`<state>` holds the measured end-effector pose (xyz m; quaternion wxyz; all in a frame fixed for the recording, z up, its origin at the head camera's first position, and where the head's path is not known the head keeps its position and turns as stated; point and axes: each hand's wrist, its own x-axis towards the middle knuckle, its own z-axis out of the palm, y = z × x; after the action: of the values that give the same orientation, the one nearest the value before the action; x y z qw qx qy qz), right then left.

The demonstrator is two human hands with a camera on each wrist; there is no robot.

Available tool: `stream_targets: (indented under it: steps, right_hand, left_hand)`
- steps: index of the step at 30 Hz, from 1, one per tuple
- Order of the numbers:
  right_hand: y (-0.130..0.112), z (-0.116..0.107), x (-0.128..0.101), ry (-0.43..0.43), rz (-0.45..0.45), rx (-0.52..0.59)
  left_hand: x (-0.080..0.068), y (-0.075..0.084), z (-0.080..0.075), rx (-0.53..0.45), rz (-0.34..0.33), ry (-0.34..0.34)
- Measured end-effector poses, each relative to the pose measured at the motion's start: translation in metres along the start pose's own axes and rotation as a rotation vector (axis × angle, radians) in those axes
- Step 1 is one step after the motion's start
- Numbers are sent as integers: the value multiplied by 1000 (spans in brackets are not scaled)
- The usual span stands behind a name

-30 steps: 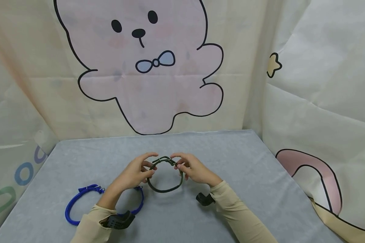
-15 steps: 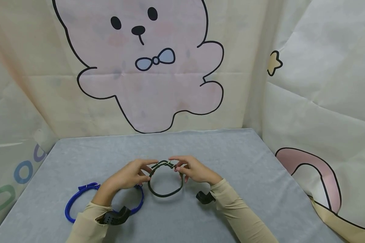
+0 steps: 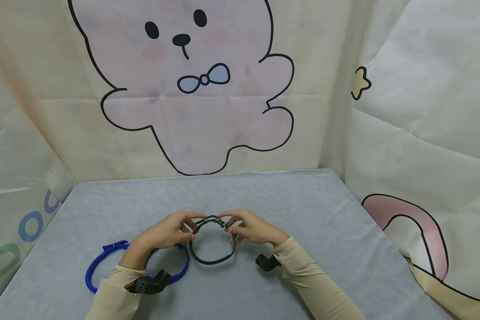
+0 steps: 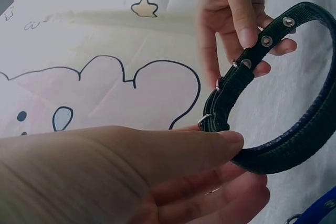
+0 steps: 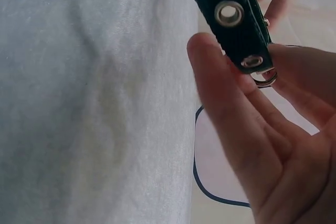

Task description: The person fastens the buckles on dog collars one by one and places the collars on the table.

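A dark green pet collar (image 3: 212,262) with metal eyelets and a buckle forms a closed loop between my hands, held up over the table. My left hand (image 3: 170,231) pinches its left side, with the thumb on the strap beside a metal ring in the left wrist view. Opposite, my right hand (image 3: 252,227) pinches the strap at the back right, near the buckle hardware. In the right wrist view, two eyelets and a D-ring on the collar (image 5: 226,35) show close to the right fingers. Blue collar loops (image 3: 90,273) lie on the table, partly hidden by my left forearm.
A grey cloth covers the table (image 3: 304,204). Printed curtains (image 3: 232,120) stand behind it and on both sides. Each wrist bears a black camera mount, the left one (image 3: 152,284) overlapping the blue loop on the right.
Both hands and the green collar have come lower in the head view, toward me, and lately a little left. The grip stays on the strap; the blue loops stay put.
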<state>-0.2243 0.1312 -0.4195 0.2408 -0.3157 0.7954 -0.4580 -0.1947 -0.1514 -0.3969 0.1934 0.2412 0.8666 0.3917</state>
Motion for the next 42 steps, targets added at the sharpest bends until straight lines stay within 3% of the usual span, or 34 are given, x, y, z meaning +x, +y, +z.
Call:
stream_targets:
  steps: [8,22,27,31,42]
  right_hand:
    - [3,0,2,-38,-41,-78]
    - [3,3,1,-123,1,-119]
    - [5,5,2,-145,24,-151]
    - [8,8,3,-154,51,-145]
    - [9,16,6,-143,94,-188]
  left_hand:
    - [-1,-1,-1,-21,-9,-51]
    - [3,-4,6,0,-47,-93]
    - [7,-9,9,33,-5,-114]
    - [9,-11,12,65,10,-113]
    - [11,-12,19,117,-36,-83]
